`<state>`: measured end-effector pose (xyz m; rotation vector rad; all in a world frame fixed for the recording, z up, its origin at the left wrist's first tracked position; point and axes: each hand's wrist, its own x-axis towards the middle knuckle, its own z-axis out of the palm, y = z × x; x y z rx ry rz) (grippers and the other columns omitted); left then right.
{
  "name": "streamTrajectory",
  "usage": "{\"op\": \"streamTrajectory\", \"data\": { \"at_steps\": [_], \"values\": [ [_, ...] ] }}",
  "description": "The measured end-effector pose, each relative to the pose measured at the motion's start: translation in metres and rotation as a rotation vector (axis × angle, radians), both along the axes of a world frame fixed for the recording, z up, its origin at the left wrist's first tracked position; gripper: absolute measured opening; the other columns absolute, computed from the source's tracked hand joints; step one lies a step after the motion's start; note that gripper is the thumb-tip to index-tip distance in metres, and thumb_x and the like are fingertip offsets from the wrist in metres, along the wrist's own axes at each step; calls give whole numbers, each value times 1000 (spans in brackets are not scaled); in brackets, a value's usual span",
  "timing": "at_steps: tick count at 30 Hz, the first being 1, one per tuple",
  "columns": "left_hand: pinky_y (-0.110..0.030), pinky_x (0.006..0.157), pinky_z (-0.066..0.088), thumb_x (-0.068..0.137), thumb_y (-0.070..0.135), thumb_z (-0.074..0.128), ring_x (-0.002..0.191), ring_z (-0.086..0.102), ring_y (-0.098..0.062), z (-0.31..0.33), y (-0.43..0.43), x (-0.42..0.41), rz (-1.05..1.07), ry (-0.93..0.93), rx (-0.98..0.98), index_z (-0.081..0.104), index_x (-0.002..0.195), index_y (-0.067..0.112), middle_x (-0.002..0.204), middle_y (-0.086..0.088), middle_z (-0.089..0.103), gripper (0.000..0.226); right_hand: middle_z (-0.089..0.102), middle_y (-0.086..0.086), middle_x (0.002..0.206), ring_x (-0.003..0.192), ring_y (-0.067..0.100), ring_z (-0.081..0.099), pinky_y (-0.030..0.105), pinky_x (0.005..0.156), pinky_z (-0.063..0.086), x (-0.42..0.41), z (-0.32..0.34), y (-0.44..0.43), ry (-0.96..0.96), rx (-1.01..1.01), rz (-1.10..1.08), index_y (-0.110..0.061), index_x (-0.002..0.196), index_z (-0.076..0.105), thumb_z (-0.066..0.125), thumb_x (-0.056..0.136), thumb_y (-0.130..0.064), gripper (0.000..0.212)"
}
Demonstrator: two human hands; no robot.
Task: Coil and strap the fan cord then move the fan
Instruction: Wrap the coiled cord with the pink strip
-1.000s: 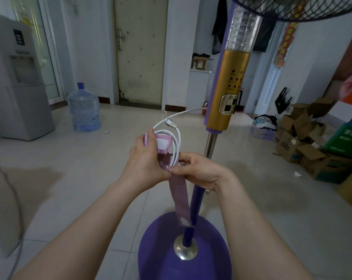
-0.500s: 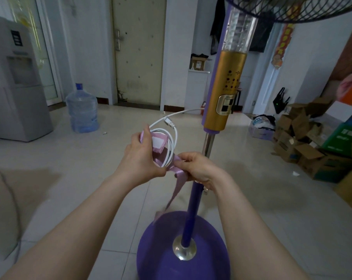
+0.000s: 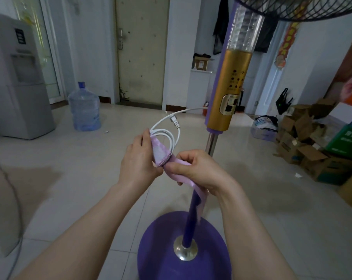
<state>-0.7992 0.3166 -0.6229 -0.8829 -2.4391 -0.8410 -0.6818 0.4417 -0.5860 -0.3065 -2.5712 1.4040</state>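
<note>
No writing can be read: the marks on the fan (image 3: pixel 228 91)'s gold panel, the red hanging (image 3: pixel 288 40) up to the right and the print on the green box (image 3: pixel 348 138) are too blurred. The left hand (image 3: pixel 139 158) is closed around the coiled white cord (image 3: pixel 169 136), thumb and fingers pinching the coil together with the wrapped end of the pink strap (image 3: pixel 161 151). The right hand (image 3: pixel 197 169), touching the left, grips the strap's loose length between thumb and fingers; the tail hangs below it beside the purple pole (image 3: pixel 191 219). The plug (image 3: pixel 174 120) sticks up just above the coil, and one run of cord arcs from the coil to the fan's column, beyond the right hand. The fan stands upright right behind and under the hands, its round purple base (image 3: pixel 165 249) below the wrists, its grille (image 3: pixel 304 7) overhead. Far to the left of the hands a blue water jug (image 3: pixel 84 109), seemingly empty, stands on the floor beside a grey dispenser (image 3: pixel 15 77). To the right lie open cardboard boxes (image 3: pixel 304 142); their contents cannot be told. A closed door (image 3: pixel 142 49) is beyond the hands.
</note>
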Motion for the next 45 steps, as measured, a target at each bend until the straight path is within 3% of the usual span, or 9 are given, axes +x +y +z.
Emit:
{"op": "streamTrajectory", "data": {
  "at_steps": [6,14,19,24,31,35,38,43,45],
  "values": [
    [-38,85,50,73,22,76,108,58,-30,-7,-6,-1,21,84,-57,36,145,13,131,-10,57,83,75,-2,72,59,3,69,16,53,51,-14,17,-8,128,-309,54,-11,99,69,74,84,-16,16],
    [-33,63,48,63,16,75,82,62,-26,-13,-6,5,-30,23,44,55,105,13,97,-5,64,47,72,11,106,84,17,68,24,68,54,-92,22,-20,230,-381,-50,-6,118,64,66,89,-7,29],
    [-26,68,53,69,20,79,83,66,-16,-15,-5,14,-74,-47,180,31,135,19,100,2,64,82,69,8,73,70,21,68,30,66,57,-122,26,-29,201,-631,-85,-13,78,69,56,94,-21,22],
    [-26,69,49,67,19,80,88,65,-21,-18,0,22,-65,-43,133,31,139,15,107,-5,65,88,61,13,87,61,17,72,27,53,57,-111,36,-30,69,-729,-72,0,114,52,45,101,-28,32],
    [-25,60,41,58,24,77,79,61,-17,-13,6,10,-18,-137,140,50,108,19,89,4,63,56,48,8,149,136,17,44,26,112,32,-94,20,-41,222,-441,6,-10,145,44,43,103,-16,42],
    [-28,59,40,59,25,74,83,63,-26,-5,6,3,-9,-204,110,50,105,16,89,1,61,53,61,11,136,129,13,54,23,111,37,-79,7,-41,341,-292,21,-4,136,54,43,99,5,40],
    [-30,67,43,63,26,73,92,64,-28,1,6,1,-17,-257,133,52,109,19,99,-1,66,51,72,12,115,103,13,68,22,92,54,-68,-4,-39,452,-326,-57,-7,120,66,44,96,6,35],
    [-40,86,54,61,23,81,100,62,-29,5,2,4,-69,-455,186,51,127,17,113,-6,66,72,69,-6,80,69,1,65,18,60,51,-54,-38,-22,658,-425,-559,-31,82,63,50,88,-7,28],
    [-38,79,57,61,18,83,92,62,-24,7,0,5,-133,-595,262,52,124,18,104,-3,65,70,63,-3,79,67,7,58,24,61,47,-58,-53,-9,528,-613,-717,-27,82,58,48,91,-5,26]
  ]
}}
